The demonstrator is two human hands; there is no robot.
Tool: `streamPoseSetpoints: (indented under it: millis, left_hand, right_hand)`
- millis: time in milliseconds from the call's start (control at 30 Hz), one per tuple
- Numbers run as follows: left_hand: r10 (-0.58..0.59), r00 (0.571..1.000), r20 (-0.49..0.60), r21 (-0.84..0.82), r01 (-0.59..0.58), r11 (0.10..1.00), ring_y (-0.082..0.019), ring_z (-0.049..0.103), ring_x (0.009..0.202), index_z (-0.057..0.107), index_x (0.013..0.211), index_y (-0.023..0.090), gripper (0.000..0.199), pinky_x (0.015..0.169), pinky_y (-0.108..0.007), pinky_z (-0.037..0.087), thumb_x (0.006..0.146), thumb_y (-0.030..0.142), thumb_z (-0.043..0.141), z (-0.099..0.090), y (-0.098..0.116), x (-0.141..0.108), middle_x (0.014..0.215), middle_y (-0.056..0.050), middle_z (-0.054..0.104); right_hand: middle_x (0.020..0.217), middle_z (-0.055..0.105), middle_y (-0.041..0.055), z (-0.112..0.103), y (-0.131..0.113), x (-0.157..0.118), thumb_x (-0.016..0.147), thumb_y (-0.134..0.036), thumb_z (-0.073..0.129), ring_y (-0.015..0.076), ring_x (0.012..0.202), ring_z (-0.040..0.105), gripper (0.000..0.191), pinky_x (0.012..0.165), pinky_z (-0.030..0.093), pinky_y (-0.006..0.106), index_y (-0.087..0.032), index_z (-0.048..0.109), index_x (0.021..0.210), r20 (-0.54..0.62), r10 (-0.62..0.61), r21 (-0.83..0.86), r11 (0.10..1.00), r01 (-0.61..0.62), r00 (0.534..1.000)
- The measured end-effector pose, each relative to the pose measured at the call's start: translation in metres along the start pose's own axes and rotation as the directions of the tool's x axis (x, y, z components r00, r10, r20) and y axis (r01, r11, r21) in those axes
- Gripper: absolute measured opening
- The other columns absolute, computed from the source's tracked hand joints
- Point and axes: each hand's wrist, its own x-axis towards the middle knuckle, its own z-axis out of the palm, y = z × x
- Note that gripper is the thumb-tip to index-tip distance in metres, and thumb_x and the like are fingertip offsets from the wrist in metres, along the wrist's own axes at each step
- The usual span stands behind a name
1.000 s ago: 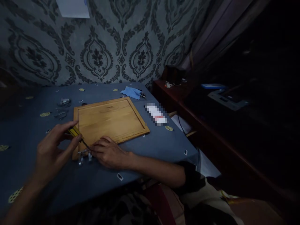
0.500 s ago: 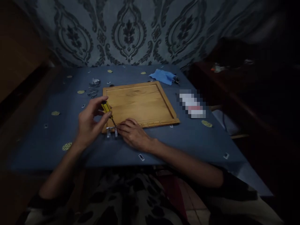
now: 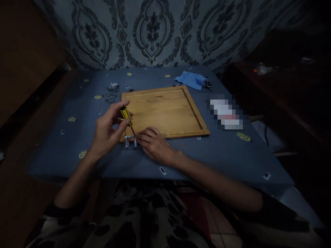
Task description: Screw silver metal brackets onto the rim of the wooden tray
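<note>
A framed wooden panel (image 3: 162, 106) lies flat on the blue patterned cloth. My left hand (image 3: 110, 125) grips a yellow and black screwdriver (image 3: 126, 116), whose shaft slants down to the panel's near left edge. Its tip meets a small metal bracket (image 3: 128, 137) with two short parts hanging over that edge. My right hand (image 3: 156, 146) rests on the near edge just right of the bracket, with its fingertips close together beside the screwdriver tip. Whatever those fingertips pinch is hidden.
Several metal pieces (image 3: 111, 98) lie beyond my left hand. At the back right is a blue cloth (image 3: 192, 80) with a dark object (image 3: 208, 84) beside it. A blurred-out white item (image 3: 226, 115) lies right of the panel. A patterned wall covering (image 3: 152, 31) rises behind.
The whole view has shifted, so the table and things on it appear further right. Both hands keep nearly the same place on the panel, and the screwdriver is still at the bracket.
</note>
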Motion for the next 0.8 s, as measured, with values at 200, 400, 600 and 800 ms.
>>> streamPoseSetpoints:
  millis: [200, 400, 600, 800]
  left_hand:
    - [0.021, 0.998, -0.066, 0.065, -0.016, 0.998, -0.017, 0.072, 0.091, 0.062, 0.13, 0.025, 0.042, 0.072, -0.024, 0.063, 0.092, 0.038, 0.073, 0.0008, -0.0028, -0.0007, 0.115, -0.006, 0.071]
    - [0.032, 0.996, -0.079, 0.108, -0.023, 0.994, -0.017, 0.07, 0.092, 0.063, 0.128, 0.026, 0.043, 0.072, -0.026, 0.064, 0.091, 0.044, 0.073, 0.0004, -0.0013, 0.0007, 0.12, -0.005, 0.069]
    - [-0.064, 0.996, -0.07, -0.03, 0.062, 0.998, -0.022, 0.073, 0.101, 0.057, 0.133, 0.027, 0.044, 0.082, -0.032, 0.065, 0.093, 0.037, 0.071, -0.0042, -0.0004, -0.0017, 0.118, -0.008, 0.069]
    - [-0.095, 0.991, -0.099, -0.051, 0.091, 0.995, -0.022, 0.072, 0.101, 0.057, 0.131, 0.027, 0.044, 0.082, -0.032, 0.065, 0.092, 0.038, 0.072, -0.0052, -0.0001, -0.0026, 0.113, -0.007, 0.069]
  right_hand:
    - [0.119, 0.075, 0.0119, 0.0033, 0.0007, -0.0009, 0.099, -0.01, 0.051, 0.0247, 0.114, 0.059, 0.03, 0.107, 0.042, 0.046, -0.01, 0.07, 0.122, -0.022, -0.005, -0.035, 0.999, 0.004, 1.0]
    - [0.12, 0.075, 0.0124, 0.0034, 0.0016, -0.0011, 0.097, -0.008, 0.051, 0.0262, 0.116, 0.06, 0.033, 0.105, 0.043, 0.049, -0.014, 0.07, 0.124, 0.011, 0.015, -0.012, 1.0, -0.014, 1.0]
    - [0.118, 0.075, 0.0122, 0.0029, 0.0017, 0.0004, 0.098, -0.009, 0.052, 0.0248, 0.115, 0.06, 0.029, 0.106, 0.043, 0.045, -0.01, 0.07, 0.121, 0.002, 0.0, -0.006, 1.0, 0.0, 1.0]
    - [0.118, 0.075, 0.0115, 0.0039, 0.0024, 0.0002, 0.098, -0.01, 0.052, 0.0243, 0.115, 0.059, 0.029, 0.106, 0.042, 0.045, -0.011, 0.07, 0.12, -0.002, 0.008, 0.004, 1.0, -0.008, 1.0]
